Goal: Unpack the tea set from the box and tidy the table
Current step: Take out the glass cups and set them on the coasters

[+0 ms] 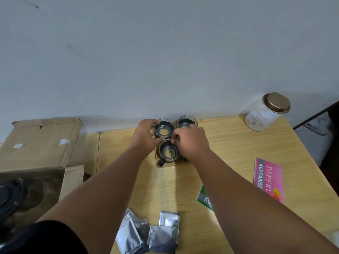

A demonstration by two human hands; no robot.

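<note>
- Three glass cups point(164, 127) stand close together on a tray point(158, 165) at the table's far edge.
- Left hand point(145, 134) curls around the far-left cup; right hand point(190, 142) pinches the near cup's point(168, 150) rim, nearest to it.

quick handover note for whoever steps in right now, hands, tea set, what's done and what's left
Left hand: fingers around the far-left glass cup.
Right hand: fingertips on the near cup, beside the far-right cup.
All three cups stand on the small tray by the wall.
Done: cups unpacked.
Left: dark lidded piece sits in the open cardboard box; foil sachets and pink booklet lie loose.
</note>
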